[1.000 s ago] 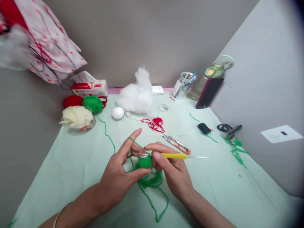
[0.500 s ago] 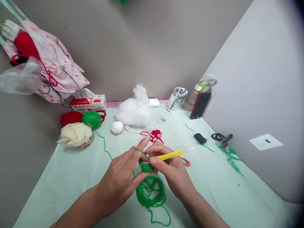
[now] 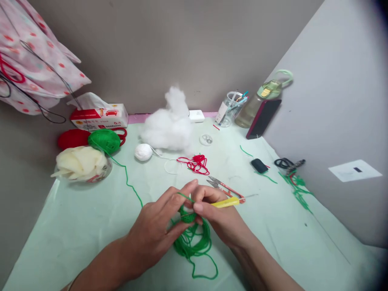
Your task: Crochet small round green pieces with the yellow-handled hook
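So the small green knitted piece (image 3: 188, 218) is up in the fingers, above the near-middle part of the worktop (image 3: 75, 236). The left hand (image 3: 150, 234) has it pinched between fingers and thumb, with a green strand over a finger. The right hand (image 3: 226, 218) is gripping the yellow-handled hook (image 3: 228, 202), its thin metal tip across the piece. Can't really tell if it's through a stitch, fingers hide too much.

What could go wrong, imo: a loose pinch or a tug on that strand could let a loop slip off the hook. The loose green yarn (image 3: 206, 240) is coiled right under the hands with a loop trailing toward the near edge, so a careless pull might knot it or catch a wrist. Also, the orange-handled snips (image 3: 232, 191) lie just beyond the right hand, by the hook's back end, blades toward the red yarn tangle (image 3: 198, 165), so a wide swing could knock them.

Room-wise, the near right part gives the right elbow decent space. The far edge is tighter, with the white stuffing (image 3: 168, 127) and the pen jar (image 3: 228, 109) along it. Near edge is out of view, can't judge that one.
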A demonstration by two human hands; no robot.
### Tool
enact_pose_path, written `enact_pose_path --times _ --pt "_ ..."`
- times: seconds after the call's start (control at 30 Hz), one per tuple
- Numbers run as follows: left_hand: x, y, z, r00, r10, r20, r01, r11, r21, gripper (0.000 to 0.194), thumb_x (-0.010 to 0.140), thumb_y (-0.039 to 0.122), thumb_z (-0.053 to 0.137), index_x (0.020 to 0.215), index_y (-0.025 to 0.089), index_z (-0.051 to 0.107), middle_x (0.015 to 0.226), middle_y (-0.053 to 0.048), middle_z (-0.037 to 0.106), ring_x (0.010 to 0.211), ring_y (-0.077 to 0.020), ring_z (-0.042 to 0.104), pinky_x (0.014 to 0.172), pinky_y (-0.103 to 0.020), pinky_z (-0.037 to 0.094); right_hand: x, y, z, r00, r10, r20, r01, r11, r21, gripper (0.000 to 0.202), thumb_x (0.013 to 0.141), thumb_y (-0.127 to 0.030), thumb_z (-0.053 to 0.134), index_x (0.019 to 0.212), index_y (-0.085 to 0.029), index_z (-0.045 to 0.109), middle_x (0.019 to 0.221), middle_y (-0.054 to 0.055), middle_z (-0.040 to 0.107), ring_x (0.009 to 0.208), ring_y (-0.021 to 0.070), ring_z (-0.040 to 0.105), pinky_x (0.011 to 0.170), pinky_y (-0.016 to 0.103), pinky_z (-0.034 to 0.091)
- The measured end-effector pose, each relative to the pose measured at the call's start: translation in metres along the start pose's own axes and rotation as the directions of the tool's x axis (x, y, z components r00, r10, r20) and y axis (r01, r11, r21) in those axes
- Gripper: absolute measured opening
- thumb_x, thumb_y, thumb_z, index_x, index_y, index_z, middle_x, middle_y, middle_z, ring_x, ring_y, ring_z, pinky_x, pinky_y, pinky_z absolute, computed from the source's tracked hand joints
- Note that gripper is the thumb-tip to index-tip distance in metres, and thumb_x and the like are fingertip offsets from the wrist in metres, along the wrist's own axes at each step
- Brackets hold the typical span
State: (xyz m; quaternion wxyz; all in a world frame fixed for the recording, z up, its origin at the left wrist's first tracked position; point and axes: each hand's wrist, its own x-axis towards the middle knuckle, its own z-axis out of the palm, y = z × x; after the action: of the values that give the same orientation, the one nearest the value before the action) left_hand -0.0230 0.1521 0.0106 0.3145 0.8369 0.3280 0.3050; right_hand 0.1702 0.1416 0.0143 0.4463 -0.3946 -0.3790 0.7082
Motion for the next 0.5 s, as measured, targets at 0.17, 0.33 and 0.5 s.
enact_pose_path --times 0.17,0.33,0.5 --pt "0.006 0.006 -0.013 0.985 -0.112 0.129 0.141 0.959 -0.246 0.045 0.100 0.028 0.066 0.143 0.037 0.056 0.134 -0.001 0.068 0.115 -0.0187 0.067 0.100 -0.029 0.056 0.001 0.002 -0.007 1.000 -0.006 0.009 0.006 1.000 0.009 0.049 0.076 -0.059 0.084 0.065 -0.020 0.056 0.061 -0.004 0.054 0.051 0.0094 0.045 0.049 0.024 0.031" --pt "0.012 0.013 -0.017 0.947 -0.223 0.233 0.305 0.853 -0.423 0.034 0.108 0.031 0.047 0.134 0.030 0.068 0.104 -0.002 0.073 0.104 -0.0191 0.069 0.102 -0.033 0.054 0.000 0.001 -0.010 0.994 -0.048 0.098 0.055 0.996 -0.065 0.049 0.085 -0.061 0.075 0.065 -0.020 0.058 0.056 -0.005 0.048 0.053 0.0096 0.037 0.050 0.025 0.024" --pt "0.007 0.011 -0.005 0.873 -0.385 0.300 0.480 0.572 -0.665 0.053 0.098 0.037 0.068 0.150 0.033 0.058 0.094 0.001 0.071 0.096 -0.0187 0.070 0.094 -0.032 0.057 0.000 -0.002 -0.008 0.990 -0.061 0.131 0.077 0.989 -0.124 0.050 0.083 -0.062 0.077 0.062 -0.021 0.057 0.057 -0.006 0.045 0.054 0.0102 0.035 0.053 0.026 0.027"
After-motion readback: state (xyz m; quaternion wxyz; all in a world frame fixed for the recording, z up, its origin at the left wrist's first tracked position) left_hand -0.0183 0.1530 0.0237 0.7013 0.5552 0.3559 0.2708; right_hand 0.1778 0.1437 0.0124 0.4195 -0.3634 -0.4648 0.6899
